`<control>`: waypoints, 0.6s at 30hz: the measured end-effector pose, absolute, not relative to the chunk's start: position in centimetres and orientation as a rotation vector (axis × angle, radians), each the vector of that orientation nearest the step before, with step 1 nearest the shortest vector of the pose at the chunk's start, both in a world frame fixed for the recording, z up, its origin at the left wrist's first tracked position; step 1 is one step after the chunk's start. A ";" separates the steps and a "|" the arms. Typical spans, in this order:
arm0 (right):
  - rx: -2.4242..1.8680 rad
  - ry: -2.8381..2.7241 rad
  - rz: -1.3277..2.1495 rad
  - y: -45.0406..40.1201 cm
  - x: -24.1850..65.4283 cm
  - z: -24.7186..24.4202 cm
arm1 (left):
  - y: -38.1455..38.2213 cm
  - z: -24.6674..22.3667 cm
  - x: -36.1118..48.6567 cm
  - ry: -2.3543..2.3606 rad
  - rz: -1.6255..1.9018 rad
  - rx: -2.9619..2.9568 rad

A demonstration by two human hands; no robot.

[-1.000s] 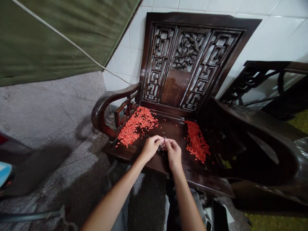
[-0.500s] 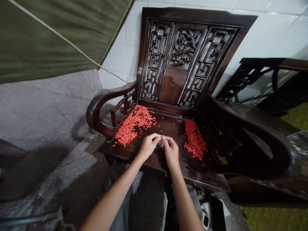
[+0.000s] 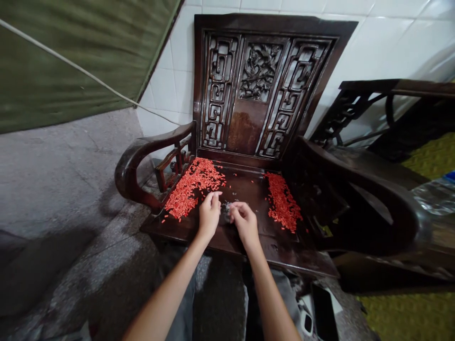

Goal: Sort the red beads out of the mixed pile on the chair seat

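Observation:
Above the dark wooden chair seat (image 3: 245,189), my left hand (image 3: 209,214) has its thumb and forefinger pressed together; anything between them is too small to make out. My right hand (image 3: 245,221) is closed in a pinch beside a small heap of greyish, clear-looking bits (image 3: 225,210), and what its fingertips hold cannot be made out. A larger spread of tiny red tube-like pieces (image 3: 204,176) lies to the left of my left hand. On the right side of the seat is another pile of red pieces (image 3: 283,201), apart from my right hand.
The carved chair back (image 3: 245,125) rises behind the seat, with curved armrests (image 3: 130,163) at both sides. A second dark chair (image 3: 377,87) stands at right. A phone (image 3: 324,310) lies low at right near my knee. A green cloth (image 3: 81,47) hangs at upper left.
My hands were together with fingertips meeting; now they are apart, the left one further left. The grey bits between them show more. The whole view has shifted slightly.

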State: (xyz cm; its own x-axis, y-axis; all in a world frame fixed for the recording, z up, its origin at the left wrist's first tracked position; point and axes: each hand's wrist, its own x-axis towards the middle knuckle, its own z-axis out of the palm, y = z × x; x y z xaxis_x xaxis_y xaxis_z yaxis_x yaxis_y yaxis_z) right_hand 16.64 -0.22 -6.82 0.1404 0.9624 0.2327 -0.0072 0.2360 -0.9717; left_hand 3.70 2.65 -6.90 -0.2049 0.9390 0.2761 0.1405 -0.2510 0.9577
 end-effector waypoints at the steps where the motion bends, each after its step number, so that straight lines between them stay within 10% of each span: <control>1: -1.093 -1.132 0.877 -0.2 16.8 -6.8 | 2.7 -7.0 3.6 1.351 1.561 1.337; 18: -1.812 -1.579 0.052 0.5 16.3 -8.4 | 6.5 -7.2 1.8 2.296 0.864 2.279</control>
